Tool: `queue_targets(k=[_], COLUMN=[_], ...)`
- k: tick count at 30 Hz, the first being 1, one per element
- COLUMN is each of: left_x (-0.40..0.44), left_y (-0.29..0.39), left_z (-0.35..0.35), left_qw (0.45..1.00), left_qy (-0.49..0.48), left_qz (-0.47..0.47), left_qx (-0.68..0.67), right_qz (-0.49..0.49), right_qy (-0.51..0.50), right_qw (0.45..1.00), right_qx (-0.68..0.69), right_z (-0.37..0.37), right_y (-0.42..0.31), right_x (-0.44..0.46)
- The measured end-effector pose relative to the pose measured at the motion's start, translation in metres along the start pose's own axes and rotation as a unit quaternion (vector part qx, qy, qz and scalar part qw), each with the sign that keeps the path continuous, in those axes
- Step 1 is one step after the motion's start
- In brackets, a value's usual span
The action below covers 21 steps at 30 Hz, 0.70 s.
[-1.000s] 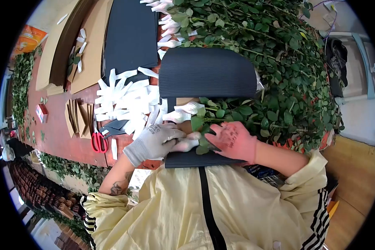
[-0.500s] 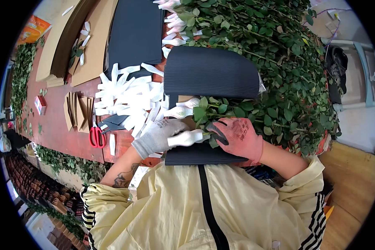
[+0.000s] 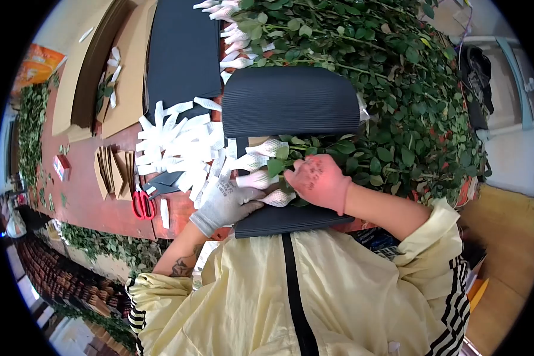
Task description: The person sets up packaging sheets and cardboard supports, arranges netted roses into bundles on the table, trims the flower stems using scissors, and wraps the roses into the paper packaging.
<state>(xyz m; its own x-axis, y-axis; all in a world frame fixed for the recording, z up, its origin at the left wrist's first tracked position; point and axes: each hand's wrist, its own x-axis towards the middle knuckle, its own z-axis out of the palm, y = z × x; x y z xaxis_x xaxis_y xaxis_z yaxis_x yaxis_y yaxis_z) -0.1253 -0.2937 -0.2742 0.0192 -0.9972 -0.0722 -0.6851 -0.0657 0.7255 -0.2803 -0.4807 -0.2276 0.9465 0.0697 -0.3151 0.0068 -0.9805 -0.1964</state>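
My left hand (image 3: 224, 203), in a grey-white glove, rests beside the netted rose heads, thumb and forefinger apart and fingertips touching the lower ones. Closed over leafy stems is my right hand (image 3: 319, 181), in a pink glove; its fingertips are hidden. A netted rose (image 3: 277, 198) lies lowest in the row, its stem running under the right hand. Just above it is another netted rose (image 3: 257, 179). More white-netted heads lie higher. Beneath them is a dark corrugated sheet (image 3: 291, 221), whose upper flap (image 3: 291, 102) curves up beyond the roses.
A heap of white foam nets (image 3: 181, 139) lies left of the roses. Red-handled scissors (image 3: 143, 204) and folded cardboard pieces (image 3: 114, 172) are nearby. Dark sheets (image 3: 184, 50) and cardboard (image 3: 92, 65) are stacked farther back. Leafy rose stems (image 3: 397, 101) cover the right side.
The netted rose that was at my left hand now lies lowest in the row. My left hand has shifted off its head, and my right hand has moved slightly left and up, curling tighter.
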Motion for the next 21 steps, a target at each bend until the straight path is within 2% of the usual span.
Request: queue_targets(k=[1, 3, 5, 7, 14, 16, 17, 19, 20, 21], left_x=[0.001, 0.003, 0.001, -0.001, -0.005, -0.009, -0.012, -0.015, -0.021, -0.021], left_y=[0.001, 0.002, -0.002, -0.007, -0.007, -0.011, -0.013, -0.018, -0.026, -0.026], left_z=[0.001, 0.003, 0.006, 0.011, 0.008, 0.009, 0.006, -0.005, -0.007, -0.007], left_qw=[1.000, 0.994, 0.993, 0.989, 0.994, 0.992, 0.992, 0.992, 0.991, 0.991], left_qy=[-0.003, -0.011, -0.030, 0.005, 0.020, 0.071, 0.070, 0.063, 0.069, 0.071], left_qz=[0.004, -0.055, -0.061, -0.051, -0.064, -0.005, -0.006, -0.073, -0.088, -0.088], left_qx=[0.002, -0.091, -0.099, -0.139, -0.088, -0.102, -0.103, -0.075, -0.073, -0.072], right_qz=[0.005, -0.010, -0.029, -0.045, -0.008, 0.003, 0.003, 0.034, 0.025, 0.024], right_qy=[0.003, -0.016, -0.015, 0.006, -0.021, 0.004, 0.003, -0.014, 0.039, 0.040], right_qw=[1.000, 0.999, 0.998, 0.997, 0.999, 0.999, 0.999, 0.998, 0.997, 0.997], right_qx=[0.001, -0.035, -0.058, -0.063, -0.028, -0.051, -0.049, -0.052, -0.068, -0.069], right_z=[0.003, 0.004, 0.003, 0.002, 0.003, 0.002, 0.006, 0.010, 0.008, 0.005], right_y=[0.001, 0.002, 0.004, 0.005, 0.011, 0.017, 0.018, 0.023, 0.021, 0.018], right_x=[0.004, 0.009, 0.009, 0.005, -0.002, -0.007, -0.009, -0.010, -0.015, -0.015])
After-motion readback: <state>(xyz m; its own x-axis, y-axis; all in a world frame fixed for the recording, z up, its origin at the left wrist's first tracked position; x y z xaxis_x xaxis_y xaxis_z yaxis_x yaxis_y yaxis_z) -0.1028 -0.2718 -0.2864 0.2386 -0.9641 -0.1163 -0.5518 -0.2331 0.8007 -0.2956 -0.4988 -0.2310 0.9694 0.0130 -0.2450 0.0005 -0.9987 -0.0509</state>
